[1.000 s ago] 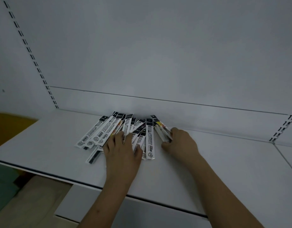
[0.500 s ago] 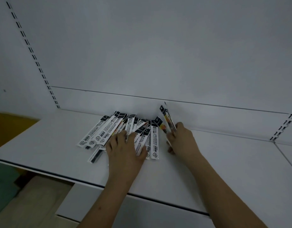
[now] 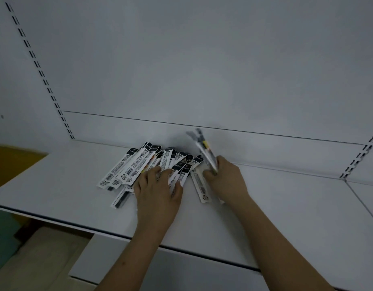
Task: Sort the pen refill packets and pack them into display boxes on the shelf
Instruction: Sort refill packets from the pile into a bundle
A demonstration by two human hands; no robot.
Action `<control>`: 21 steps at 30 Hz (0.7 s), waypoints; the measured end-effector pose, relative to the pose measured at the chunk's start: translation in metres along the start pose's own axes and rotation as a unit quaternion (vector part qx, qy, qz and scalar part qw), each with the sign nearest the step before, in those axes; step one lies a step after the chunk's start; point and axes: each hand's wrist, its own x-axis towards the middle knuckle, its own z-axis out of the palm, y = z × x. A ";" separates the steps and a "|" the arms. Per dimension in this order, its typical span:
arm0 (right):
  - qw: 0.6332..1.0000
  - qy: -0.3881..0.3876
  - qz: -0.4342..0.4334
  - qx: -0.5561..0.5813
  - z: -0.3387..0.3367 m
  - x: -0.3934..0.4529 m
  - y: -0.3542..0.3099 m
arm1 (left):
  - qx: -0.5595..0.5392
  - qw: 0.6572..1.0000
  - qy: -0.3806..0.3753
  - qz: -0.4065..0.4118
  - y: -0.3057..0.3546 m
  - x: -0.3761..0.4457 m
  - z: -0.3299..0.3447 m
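Several long white pen refill packets (image 3: 126, 169) with black tops lie fanned out on the white shelf (image 3: 55, 192) near its back wall. My left hand (image 3: 158, 192) lies flat on the right part of the pile, fingers spread over the packets. My right hand (image 3: 227, 179) grips a small bunch of packets (image 3: 204, 148), tilted up off the shelf with their black tops pointing away from me. One packet (image 3: 200, 183) lies flat between my two hands. No display box is in view.
The shelf's white back panel (image 3: 202, 80) rises close behind the pile, with slotted uprights (image 3: 40, 70) at left and right. A second shelf board (image 3: 366, 190) adjoins on the right. Below the front edge sits a lower shelf (image 3: 160, 274) and floor.
My right hand has lifted a bunch of packets from flat on the shelf to tilted upright. The left hand stayed pressed on the pile, shifting slightly.
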 end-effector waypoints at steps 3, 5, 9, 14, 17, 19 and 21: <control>0.992 0.024 0.036 0.121 -0.005 0.005 0.005 | 0.000 1.000 -0.005 -0.007 0.000 0.000 0.000; 0.997 0.022 0.034 0.065 -0.004 0.003 0.005 | 0.002 1.000 -0.005 -0.004 0.000 0.001 0.000; 0.990 -0.051 -0.007 -0.130 0.006 -0.008 -0.003 | 0.007 1.000 -0.013 -0.007 0.001 0.001 0.000; 0.985 -0.026 -0.031 -0.165 0.005 -0.007 0.000 | 0.008 1.000 -0.010 -0.009 0.001 0.001 -0.002; 0.982 0.007 -0.013 -0.188 -0.006 -0.005 0.008 | 0.007 1.000 -0.011 -0.008 0.001 0.001 -0.001; 0.980 0.015 0.007 -0.198 -0.011 -0.004 0.012 | 0.009 1.000 -0.008 -0.008 0.002 0.000 -0.001; 0.977 0.014 0.017 -0.210 -0.016 -0.001 0.015 | 0.011 1.000 -0.005 -0.007 0.003 0.000 -0.002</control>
